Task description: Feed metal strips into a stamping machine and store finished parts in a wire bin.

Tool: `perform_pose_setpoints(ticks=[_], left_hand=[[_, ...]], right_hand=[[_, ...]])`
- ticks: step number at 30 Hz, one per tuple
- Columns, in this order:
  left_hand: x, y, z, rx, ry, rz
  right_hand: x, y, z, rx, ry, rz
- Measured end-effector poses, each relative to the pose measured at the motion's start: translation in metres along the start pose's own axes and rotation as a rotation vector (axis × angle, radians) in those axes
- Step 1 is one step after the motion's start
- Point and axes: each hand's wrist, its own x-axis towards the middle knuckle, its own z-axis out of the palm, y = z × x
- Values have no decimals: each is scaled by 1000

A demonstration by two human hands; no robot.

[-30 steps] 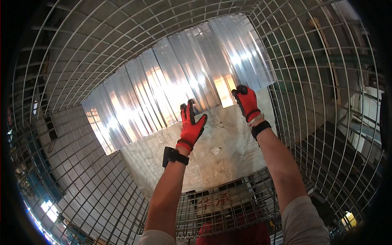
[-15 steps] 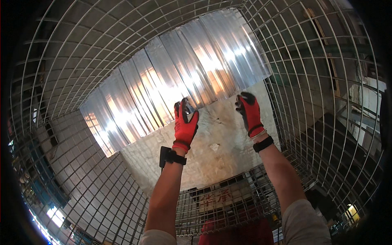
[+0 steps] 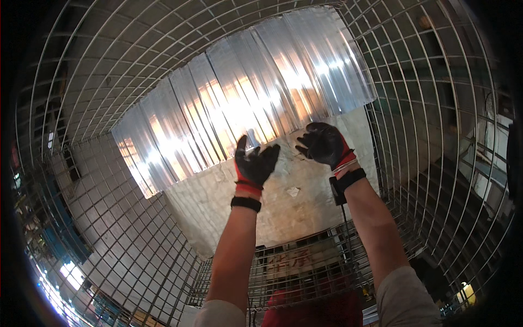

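Note:
Both hands wear red gloves with black palms. My left hand (image 3: 256, 165) hovers over the near edge of a row of shiny metal strips (image 3: 190, 101), its fingers spread and nothing in them. To its right, my right hand (image 3: 326, 146) is turned palm inward with fingers loosely curled and apart, holding nothing I can see. The strips lie side by side across the far part of a pale, stained sheet (image 3: 218, 212) at the bottom of a wire mesh cage. Bright reflections cover the strips. Whether either hand touches them cannot be made out.
Tall wire mesh walls (image 3: 419, 103) surround the strips on the far, left and right sides. A lower mesh panel (image 3: 223, 280) stands nearest me, with a red surface (image 3: 313, 308) below it. A small pale scrap (image 3: 293, 191) lies on the sheet between my forearms.
Both hands have rolled over so their black palms show more. My left hand has shifted slightly right and my right hand slightly left. The strips keep their arrangement; the view has shifted slightly.

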Motion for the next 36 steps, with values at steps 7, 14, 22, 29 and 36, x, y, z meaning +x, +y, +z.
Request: perform_pose_setpoints(ticks=[7,14,22,29,36], left_hand=[[3,12,14,32,-203,-3],[-3,9,3,-76,-201,1],[-14,-9,-38,-96,106,48],[-15,-2,-70,-1,103,64],[0,2,-36,-1,11,19]], right_hand=[[21,21,36,-111,212,-53],[18,40,42,-9,147,-14],[-16,75,-17,4,399,7],[-15,95,-49,99,454,-71],[16,82,-39,27,423,-170]])
